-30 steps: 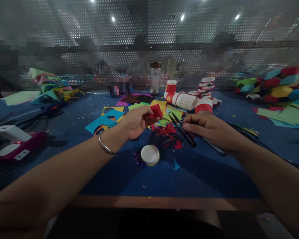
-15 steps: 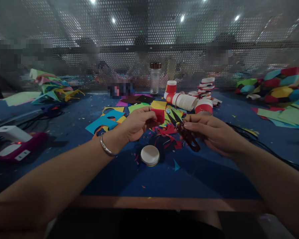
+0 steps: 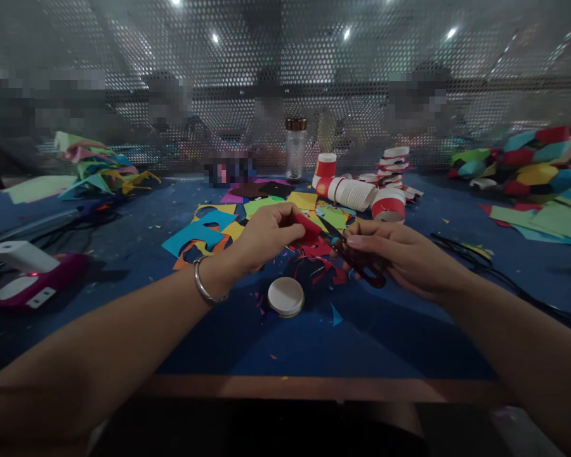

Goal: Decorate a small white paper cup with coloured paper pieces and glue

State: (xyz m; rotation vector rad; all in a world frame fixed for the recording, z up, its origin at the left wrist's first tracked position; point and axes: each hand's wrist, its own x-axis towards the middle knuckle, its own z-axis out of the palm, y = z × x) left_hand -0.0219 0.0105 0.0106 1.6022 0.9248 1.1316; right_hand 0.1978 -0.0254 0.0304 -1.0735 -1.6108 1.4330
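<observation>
My left hand (image 3: 273, 233), with a silver bangle at the wrist, is closed on a piece of red paper (image 3: 308, 230) between thumb and fingers. Dark-handled scissors (image 3: 361, 263) sit in my right hand (image 3: 393, 254), their blades spread and pointing left at the paper's right edge. Whether a blade touches the paper I cannot tell. Beneath both hands lie red paper scraps (image 3: 321, 263). Nearer to me on the blue table (image 3: 400, 343) is a round white lid-like disc (image 3: 286, 296), with a small blue paper triangle (image 3: 336, 315) to its right.
Cut coloured sheets (image 3: 200, 230) lie left of centre. Behind stand a clear bottle (image 3: 295, 152) and red-and-white paper cups (image 3: 356, 193). A purple power strip (image 3: 38, 285) with a white plug is at left; black cables (image 3: 504, 279) run at right. Paper piles flank both sides.
My left hand has turned, tilting the red paper down to the right. The scissors have come closer to its edge, and their blades have shifted.
</observation>
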